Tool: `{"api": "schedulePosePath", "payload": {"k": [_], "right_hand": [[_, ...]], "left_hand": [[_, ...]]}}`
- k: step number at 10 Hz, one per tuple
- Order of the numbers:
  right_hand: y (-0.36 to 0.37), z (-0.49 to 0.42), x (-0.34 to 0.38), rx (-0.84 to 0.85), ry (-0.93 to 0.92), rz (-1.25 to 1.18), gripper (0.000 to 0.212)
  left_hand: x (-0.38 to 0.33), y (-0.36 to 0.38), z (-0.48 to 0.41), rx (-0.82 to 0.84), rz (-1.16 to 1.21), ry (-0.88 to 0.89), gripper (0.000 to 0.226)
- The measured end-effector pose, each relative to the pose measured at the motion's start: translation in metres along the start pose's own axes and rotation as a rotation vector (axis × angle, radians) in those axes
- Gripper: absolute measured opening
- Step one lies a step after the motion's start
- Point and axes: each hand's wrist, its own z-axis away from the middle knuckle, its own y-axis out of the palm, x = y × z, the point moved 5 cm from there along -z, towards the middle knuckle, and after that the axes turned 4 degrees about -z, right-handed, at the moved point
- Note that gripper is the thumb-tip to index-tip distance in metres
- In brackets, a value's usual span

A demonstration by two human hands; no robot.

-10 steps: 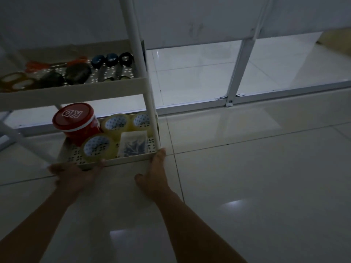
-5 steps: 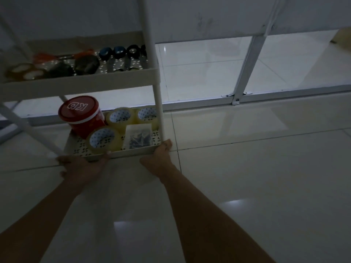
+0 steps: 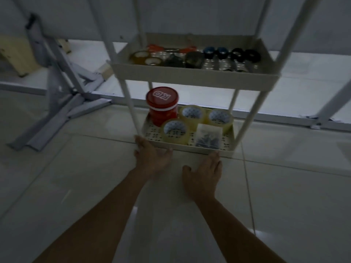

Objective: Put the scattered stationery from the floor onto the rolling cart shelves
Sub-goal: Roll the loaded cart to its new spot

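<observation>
Fingers straight and spread, left hand (image 3: pixel 150 158) and right hand (image 3: pixel 204 171) touch front rim of cart's bottom shelf (image 3: pixel 190 149). On it: tape rolls (image 3: pixel 176 139), red tub (image 3: pixel 162 105), small packet (image 3: pixel 208 136). Blue-handled scissors (image 3: pixel 215 53) lie on shelf above (image 3: pixel 195 78).

On the lower shelf (image 3: pixel 191 149) of the white rolling cart (image 3: pixel 248 118) a red lidded tub (image 3: pixel 162 105) is stood, with three clear tape rolls (image 3: pixel 176 140) and a clear packet (image 3: pixel 208 136) laid flat beside it. Scissors (image 3: pixel 221 54) are laid on the shelf above (image 3: pixel 195 78).
</observation>
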Motion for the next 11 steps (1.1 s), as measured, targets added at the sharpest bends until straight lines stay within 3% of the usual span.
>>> {"api": "schedulePosePath", "payload": {"k": [2, 5, 7, 8, 9, 10, 11], "right_hand": [[0.049, -0.001, 0.032, -0.07, 0.086, 0.138, 0.108], [0.07, -0.003, 0.035, -0.192, 0.091, 0.267, 0.125], [0.07, -0.003, 0.031, -0.057, 0.055, 0.277, 0.129], [0.054, 0.0, 0.029, 0.082, 0.016, 0.18, 0.121], [0.022, 0.001, 0.023, 0.274, 0.012, -0.021, 0.098], [-0.02, 0.006, 0.032, 0.327, -0.033, -0.257, 0.069], [-0.057, 0.006, 0.058, 0.279, -0.128, -0.233, 0.069]], "left_hand": [[0.038, -0.031, -0.001, 0.137, -0.109, 0.22, 0.112], [0.048, -0.024, -0.012, 0.084, -0.176, 0.187, 0.111], [0.049, -0.036, 0.0, 0.223, -0.093, 0.161, 0.107], [0.052, -0.048, 0.012, 0.273, 0.043, 0.104, 0.109], [0.047, -0.065, 0.031, 0.232, 0.156, 0.091, 0.087], [0.03, -0.079, 0.049, 0.16, 0.222, 0.11, 0.055], [-0.007, -0.097, 0.071, 0.095, 0.21, 0.175, 0.036]]}}
